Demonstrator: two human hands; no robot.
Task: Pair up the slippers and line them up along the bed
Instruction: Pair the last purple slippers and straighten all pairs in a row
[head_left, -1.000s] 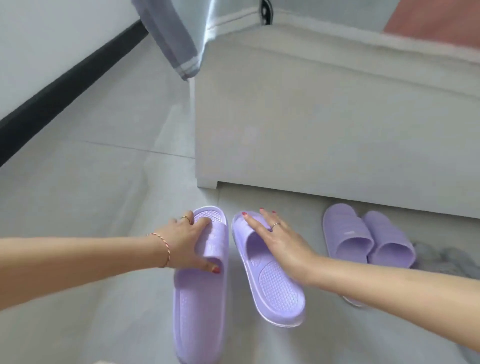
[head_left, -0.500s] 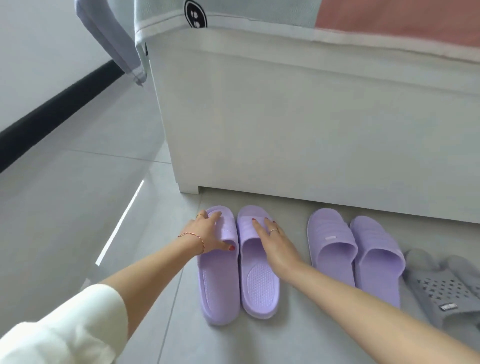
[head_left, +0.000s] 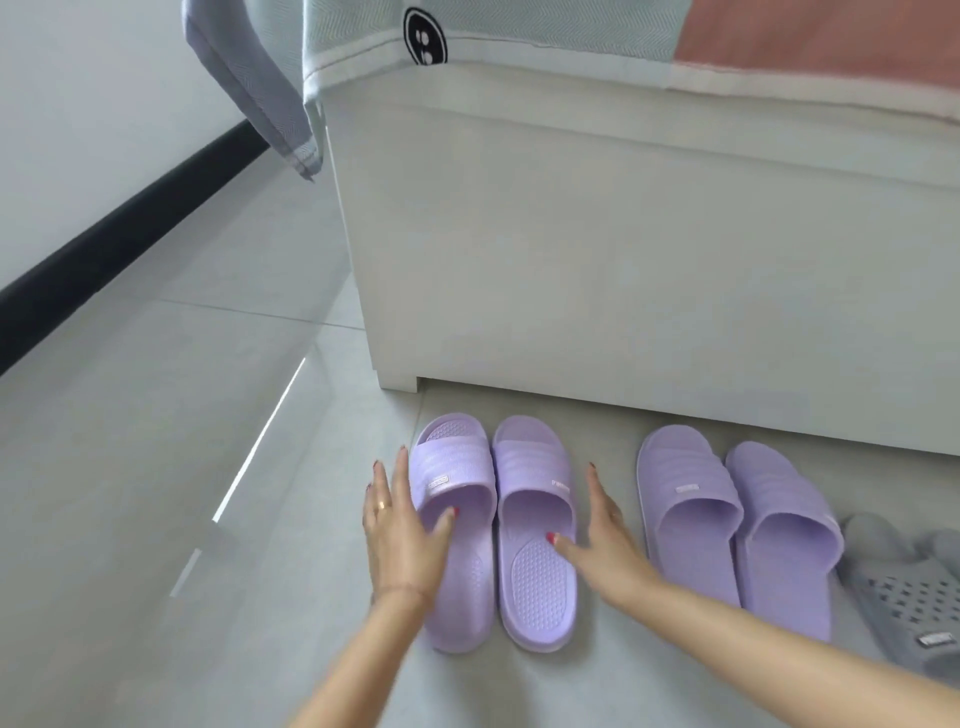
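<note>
Two lilac open-toe slippers lie side by side on the floor, toes toward the bed (head_left: 597, 249): the left slipper (head_left: 457, 478) and the right slipper (head_left: 535, 499). My left hand (head_left: 402, 530) is flat against the outer left side of the left slipper, thumb over its footbed. My right hand (head_left: 605, 535) lies along the outer right side of the right slipper, thumb on its insole. Both hands have fingers spread and grip nothing. A second lilac pair (head_left: 727, 509) stands to the right, toes toward the bed.
A grey perforated slipper pair (head_left: 904, 587) sits at the far right, partly cut off. A striped bedspread (head_left: 363, 47) hangs over the bed corner. A wall with black skirting (head_left: 119, 244) runs along the left, beyond the grey tiled floor (head_left: 156, 467).
Both hands slid off the slippers' straps to their outer sides. The two slippers now lie straight and close together. The view has drawn back and to the left.
</note>
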